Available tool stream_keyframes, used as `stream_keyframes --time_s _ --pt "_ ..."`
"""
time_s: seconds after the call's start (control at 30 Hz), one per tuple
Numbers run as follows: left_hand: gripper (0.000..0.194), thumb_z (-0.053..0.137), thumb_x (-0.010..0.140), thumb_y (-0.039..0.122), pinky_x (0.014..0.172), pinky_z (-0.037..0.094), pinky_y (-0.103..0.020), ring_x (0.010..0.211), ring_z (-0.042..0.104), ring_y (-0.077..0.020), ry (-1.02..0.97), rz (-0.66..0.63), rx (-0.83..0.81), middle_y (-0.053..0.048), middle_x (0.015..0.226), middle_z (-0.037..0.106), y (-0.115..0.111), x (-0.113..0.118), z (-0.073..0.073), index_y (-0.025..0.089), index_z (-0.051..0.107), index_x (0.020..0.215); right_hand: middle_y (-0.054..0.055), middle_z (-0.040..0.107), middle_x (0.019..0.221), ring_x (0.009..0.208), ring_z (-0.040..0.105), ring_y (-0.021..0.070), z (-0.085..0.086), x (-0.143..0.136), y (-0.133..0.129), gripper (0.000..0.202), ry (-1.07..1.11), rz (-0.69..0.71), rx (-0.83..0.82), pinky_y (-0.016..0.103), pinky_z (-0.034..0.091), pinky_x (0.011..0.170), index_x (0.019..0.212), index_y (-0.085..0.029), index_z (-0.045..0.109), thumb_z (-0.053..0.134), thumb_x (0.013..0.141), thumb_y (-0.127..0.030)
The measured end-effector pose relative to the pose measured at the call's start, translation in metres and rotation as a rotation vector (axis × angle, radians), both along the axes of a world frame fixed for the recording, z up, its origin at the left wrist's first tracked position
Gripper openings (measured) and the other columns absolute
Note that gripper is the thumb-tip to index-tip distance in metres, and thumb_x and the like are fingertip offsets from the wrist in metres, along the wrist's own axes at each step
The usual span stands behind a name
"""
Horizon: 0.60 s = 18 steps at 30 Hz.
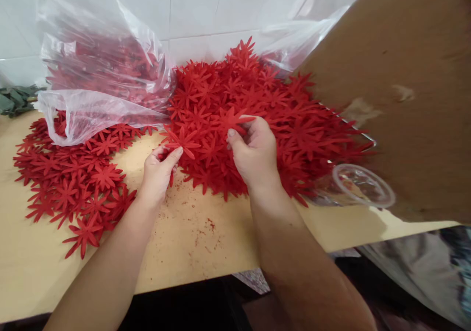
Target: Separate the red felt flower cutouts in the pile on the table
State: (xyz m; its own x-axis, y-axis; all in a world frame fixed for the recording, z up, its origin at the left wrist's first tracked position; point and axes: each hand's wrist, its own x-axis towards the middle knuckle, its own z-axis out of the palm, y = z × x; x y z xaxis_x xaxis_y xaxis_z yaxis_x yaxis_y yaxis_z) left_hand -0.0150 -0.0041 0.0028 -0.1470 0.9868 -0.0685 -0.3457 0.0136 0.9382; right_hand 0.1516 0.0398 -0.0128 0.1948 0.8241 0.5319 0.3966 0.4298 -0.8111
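Note:
A big heap of red star-shaped fabric flower pieces point(257, 110) covers the back middle of a light wooden table point(191, 242). My left hand point(159, 171) pinches one red flower piece point(183, 141) at the heap's near left edge. My right hand point(254, 152) is closed on another red flower piece point(232, 119) lying on top of the heap. A flatter spread of the same red flower pieces point(73, 179) lies to the left of my left arm.
A clear plastic bag point(99, 71) with more red pieces stands at the back left. A clear plastic cup point(358, 184) lies on its side at the right, beside a brown cardboard sheet point(405, 90). Green leaves point(16, 100) sit far left. White tiled wall point(198, 7) behind.

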Motion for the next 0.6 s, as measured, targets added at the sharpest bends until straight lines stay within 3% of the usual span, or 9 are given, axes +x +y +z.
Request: stream_keyframes --time_s 0.1,0.17,0.27,0.33,0.43,0.6 --pt "0.02 0.07 0.059 0.027 0.043 0.03 -0.017 0.044 0.038 -0.002 0.052 0.006 0.013 0.006 0.056 0.052 0.0 0.001 -0.001 0.016 0.055 0.066 0.013 0.048 0.113 0.09 0.056 0.0214 -0.006 0.003 0.002 0.045 -0.186 -0.145 0.068 0.041 0.049 0.072 0.124 -0.023 0.038 0.047 0.082 -0.038" --pt "0.019 0.07 0.059 0.027 0.045 0.033 -0.018 0.046 0.04 -0.0026 0.072 0.009 0.032 0.005 0.057 0.053 0.0 0.002 -0.001 0.016 0.056 0.066 0.015 0.042 0.121 0.104 0.051 0.0259 -0.002 0.003 -0.002 0.053 -0.297 -0.227 0.122 0.046 0.047 0.08 0.129 -0.022 0.035 0.049 0.081 -0.038" --pt "0.017 0.07 0.06 0.025 0.052 0.038 -0.019 0.052 0.046 -0.0042 0.085 0.002 0.051 0.004 0.059 0.056 0.0 0.003 -0.001 0.016 0.057 0.066 0.014 0.046 0.119 0.113 0.045 0.0284 0.011 -0.002 -0.012 0.041 -0.396 -0.254 0.182 0.051 0.04 0.09 0.119 -0.022 0.049 0.051 0.081 -0.036" --pt "0.015 0.069 0.061 0.024 0.056 0.04 -0.019 0.055 0.049 -0.0051 0.087 -0.004 0.052 0.004 0.061 0.057 0.0 0.004 -0.001 0.016 0.057 0.067 0.012 0.052 0.107 0.106 0.049 0.026 0.02 -0.008 -0.019 0.026 -0.375 -0.23 0.204 0.05 0.04 0.09 0.101 -0.021 0.059 0.051 0.081 -0.035" --pt "0.013 0.068 0.063 0.022 0.061 0.042 -0.021 0.059 0.051 -0.0058 0.082 -0.008 0.053 0.003 0.062 0.057 -0.001 0.004 -0.001 0.016 0.057 0.067 0.007 0.056 0.085 0.086 0.055 0.0195 0.027 -0.017 -0.026 0.02 -0.254 -0.11 0.184 0.041 0.046 0.08 0.081 -0.019 0.06 0.049 0.083 -0.035" --pt "0.013 0.067 0.062 0.023 0.064 0.042 -0.021 0.063 0.052 -0.0063 0.106 -0.079 0.067 0.003 0.066 0.057 -0.002 0.003 -0.002 0.016 0.057 0.068 0.005 0.06 0.083 0.073 0.056 0.0146 0.019 -0.035 -0.031 0.026 -0.075 0.33 -0.093 0.031 0.048 0.068 0.088 -0.018 0.058 0.06 0.074 -0.039"
